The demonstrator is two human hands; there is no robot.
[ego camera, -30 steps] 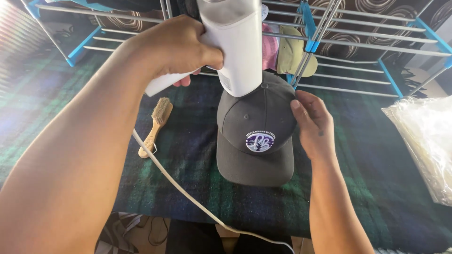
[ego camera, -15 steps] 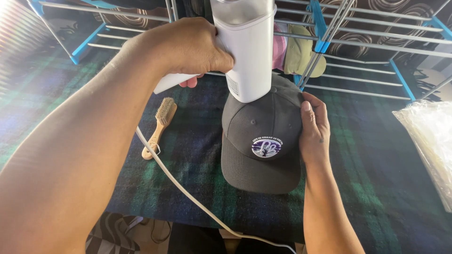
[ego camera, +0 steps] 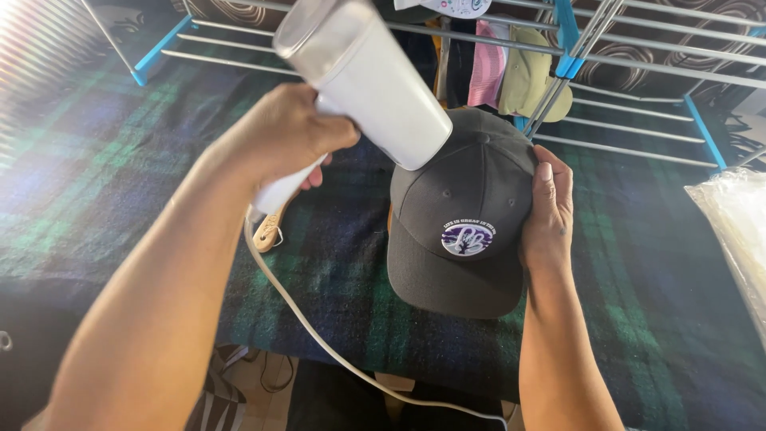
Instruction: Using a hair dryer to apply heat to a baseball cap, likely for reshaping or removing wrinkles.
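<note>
Left hand (ego camera: pixel 283 136) was wrapped tight around the handle of the white handheld garment steamer (ego camera: pixel 363 80), which we held tilted, its head just above the crown of the dark grey baseball cap (ego camera: pixel 459 219). Right hand (ego camera: pixel 549 209) lay flat against the cap's right side, fingers together, thumb on the crown (bracing, not pinching). Cap sat on the dark green-and-blue plaid blanket (ego camera: pixel 638 263), brim toward us, round patch on the front. White cord (ego camera: pixel 319 339) trailed down off the blanket's near edge. Wooden brush (ego camera: pixel 271 227) lay mostly hidden behind the steamer handle. Behind the cap: metal drying rack with blue joints (ego camera: pixel 568 60), pink and tan caps (ego camera: pixel 523 72) under it. Clear plastic bags (ego camera: pixel 738 227) at far right.
</note>
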